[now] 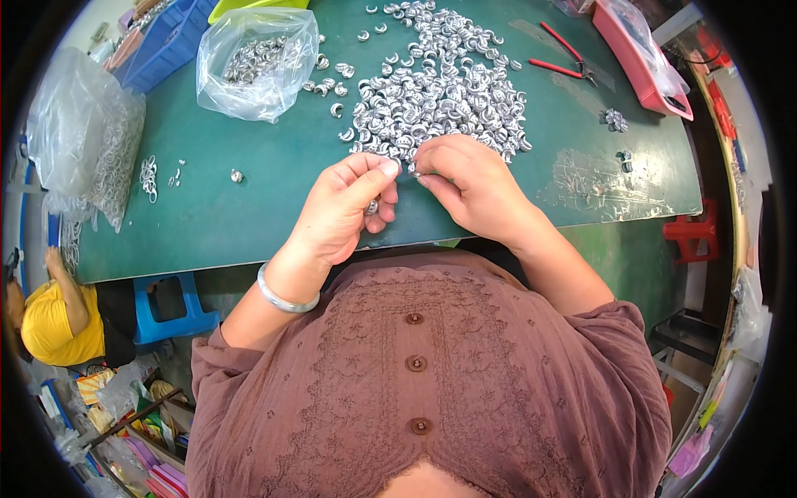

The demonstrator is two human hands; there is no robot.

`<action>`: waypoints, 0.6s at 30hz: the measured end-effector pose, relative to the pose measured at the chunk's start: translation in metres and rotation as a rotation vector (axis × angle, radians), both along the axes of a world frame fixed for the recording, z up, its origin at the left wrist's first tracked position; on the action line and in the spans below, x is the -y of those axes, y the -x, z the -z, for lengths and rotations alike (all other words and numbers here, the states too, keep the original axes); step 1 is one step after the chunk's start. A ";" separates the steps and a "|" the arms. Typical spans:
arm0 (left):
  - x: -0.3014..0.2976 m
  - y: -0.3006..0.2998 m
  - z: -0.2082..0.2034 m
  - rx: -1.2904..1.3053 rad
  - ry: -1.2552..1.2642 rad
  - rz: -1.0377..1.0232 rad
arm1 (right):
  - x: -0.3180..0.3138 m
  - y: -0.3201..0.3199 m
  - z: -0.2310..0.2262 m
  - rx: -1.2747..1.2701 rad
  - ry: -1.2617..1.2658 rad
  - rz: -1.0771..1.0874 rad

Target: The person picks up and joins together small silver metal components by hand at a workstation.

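Observation:
A large heap of small silver C-shaped metal pieces (440, 108) lies on the green table (274, 191), just beyond my hands. My left hand (336, 203) is closed, with thumb and forefinger pinched at the heap's near edge. Under its curled fingers shows a silver metal piece (372, 207). Close beside it, my right hand (477, 183) is closed too, its fingertips pinching a small silver metal piece (413, 168). What the left fingertips pinch is too small and covered to make out.
An open clear bag (257, 95) of metal pieces stands left of the heap, near a fuller plastic bag (83, 141) and a blue crate (170, 46). Red-handled pliers (564, 70) and a pink basket (635, 62) lie right. A person in yellow (62, 319) sits near a blue stool (174, 311).

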State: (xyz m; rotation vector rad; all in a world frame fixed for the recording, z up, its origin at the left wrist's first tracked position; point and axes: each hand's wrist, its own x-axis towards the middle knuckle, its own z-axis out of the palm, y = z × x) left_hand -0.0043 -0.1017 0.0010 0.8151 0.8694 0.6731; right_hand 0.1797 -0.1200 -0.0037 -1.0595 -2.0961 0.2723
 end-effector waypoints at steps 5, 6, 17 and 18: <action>0.000 -0.006 -0.002 -0.050 0.006 0.085 | 0.004 0.003 -0.010 -0.168 0.025 -0.075; 0.000 -0.007 -0.002 -0.023 0.008 0.096 | 0.005 0.003 -0.009 -0.168 0.025 -0.074; 0.003 -0.010 -0.001 0.080 -0.011 0.103 | 0.004 0.000 -0.001 -0.284 0.035 -0.032; 0.004 -0.010 -0.001 0.083 -0.007 0.099 | 0.004 0.001 -0.001 -0.285 0.035 -0.033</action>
